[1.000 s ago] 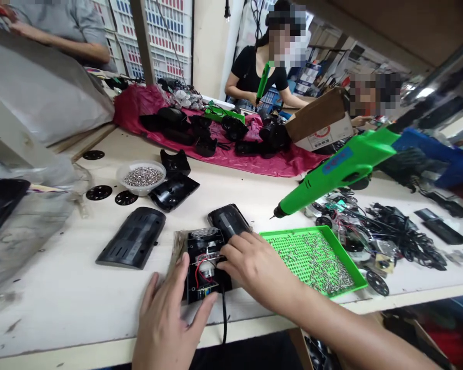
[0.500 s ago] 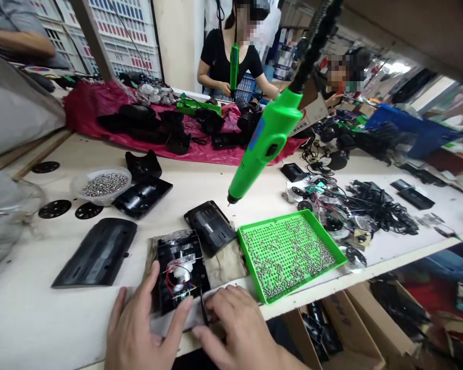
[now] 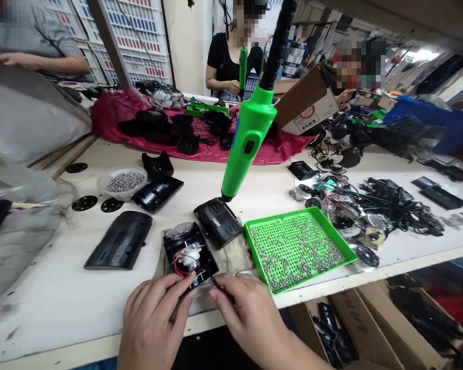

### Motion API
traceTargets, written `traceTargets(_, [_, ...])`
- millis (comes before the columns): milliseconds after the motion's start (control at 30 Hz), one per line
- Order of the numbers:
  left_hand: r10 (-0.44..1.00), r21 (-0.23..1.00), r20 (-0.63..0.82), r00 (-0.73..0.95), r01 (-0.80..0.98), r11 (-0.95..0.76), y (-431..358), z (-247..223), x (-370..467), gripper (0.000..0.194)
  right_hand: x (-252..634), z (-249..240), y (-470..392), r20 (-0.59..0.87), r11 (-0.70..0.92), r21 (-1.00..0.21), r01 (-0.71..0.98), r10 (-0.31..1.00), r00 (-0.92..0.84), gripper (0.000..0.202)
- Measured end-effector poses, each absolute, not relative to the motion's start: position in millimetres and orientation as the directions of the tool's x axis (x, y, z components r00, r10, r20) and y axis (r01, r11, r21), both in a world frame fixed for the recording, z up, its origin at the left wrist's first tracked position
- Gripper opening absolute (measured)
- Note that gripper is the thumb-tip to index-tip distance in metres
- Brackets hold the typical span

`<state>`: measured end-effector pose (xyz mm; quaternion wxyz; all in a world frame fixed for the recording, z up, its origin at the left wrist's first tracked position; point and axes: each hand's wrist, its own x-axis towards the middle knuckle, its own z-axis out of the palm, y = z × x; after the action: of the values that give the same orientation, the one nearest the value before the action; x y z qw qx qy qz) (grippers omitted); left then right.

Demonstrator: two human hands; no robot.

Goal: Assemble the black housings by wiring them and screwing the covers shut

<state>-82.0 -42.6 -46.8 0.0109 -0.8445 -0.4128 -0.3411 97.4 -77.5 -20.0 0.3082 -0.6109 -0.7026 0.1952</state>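
In the head view, your left hand [image 3: 154, 316] grasped the near edge of the open black housing [image 3: 205, 251], at lower centre of the frame, while your right hand [image 3: 252, 306] pinched the black cable [image 3: 217, 283] at that edge. A green screwdriver [image 3: 245, 146] hung at upper centre; a green tray [image 3: 316, 276] of screws [image 3: 326, 252] lay lower right.

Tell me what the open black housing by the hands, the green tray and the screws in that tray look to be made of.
Open black boxy housing: probably moulded plastic, slightly glossy, judging by its thin walls and highlights.
Bright green rectangular tray: likely plastic, evenly coloured, with a grid-patterned floor.
Small silvery screws: metal, by their bright glints; which metal, I can't tell.
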Motion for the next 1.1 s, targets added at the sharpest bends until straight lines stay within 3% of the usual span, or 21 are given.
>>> traceTargets(133, [0.728,0.336,0.572,0.379,0.702,-0.629,-46,-53,-81,0.024,104,-9,-69,0.213,0.135,-0.689,0.712,0.977,0.021,0.009])
traceTargets(233, [0.750,0.374,0.567,0.341,0.704,-0.604,-49,-57,-81,0.025,105,-6,-62,0.304,0.194,-0.651,0.734,0.952,0.018,0.005])
traceTargets(367, [0.751,0.404,0.569,0.335,0.682,-0.610,-50,-57,-79,0.023,102,-8,-50,0.424,0.298,-0.411,0.862,0.899,-0.108,0.014])
traceTargets(467, [0.768,0.433,0.554,0.321,0.677,-0.596,-50,-54,-77,0.021,100,-8,-43,0.415,0.327,-0.216,0.920,0.884,-0.217,0.019])
traceTargets(567, [0.781,0.447,0.546,0.303,0.683,-0.577,-49,-52,-74,0.019,102,-7,-46,0.352,0.324,-0.163,0.932,0.902,-0.252,0.020])
traceTargets(733, [0.792,0.484,0.544,0.275,0.669,-0.565,-48,-54,-70,0.018,98,-14,-62,0.338,0.275,-0.327,0.904,0.927,-0.160,0.021])
traceTargets(833, [0.799,0.511,0.536,0.272,0.649,-0.564,-48,-56,-70,0.019,92,-20,-64,0.299,0.178,-0.558,0.810,0.954,-0.005,0.019])
traceTargets(900, [0.799,0.521,0.534,0.278,0.636,-0.569,-48,-57,-71,0.020,88,-25,-63,0.204,0.089,-0.754,0.651,0.974,0.103,0.017])
traceTargets(967, [0.800,0.537,0.528,0.285,0.618,-0.574,-48,-57,-72,0.020,85,-30,-63,0.135,0.030,-0.862,0.506,0.976,0.171,0.017])
traceTargets(1033, [0.804,0.553,0.520,0.288,0.604,-0.574,-48,-57,-72,0.020,83,-33,-64,0.193,0.068,-0.858,0.509,0.961,0.197,0.015])
traceTargets(1100, [0.806,0.561,0.516,0.290,0.597,-0.573,-48,-56,-72,0.020,85,-34,-65,0.325,0.168,-0.750,0.640,0.936,0.135,0.013])
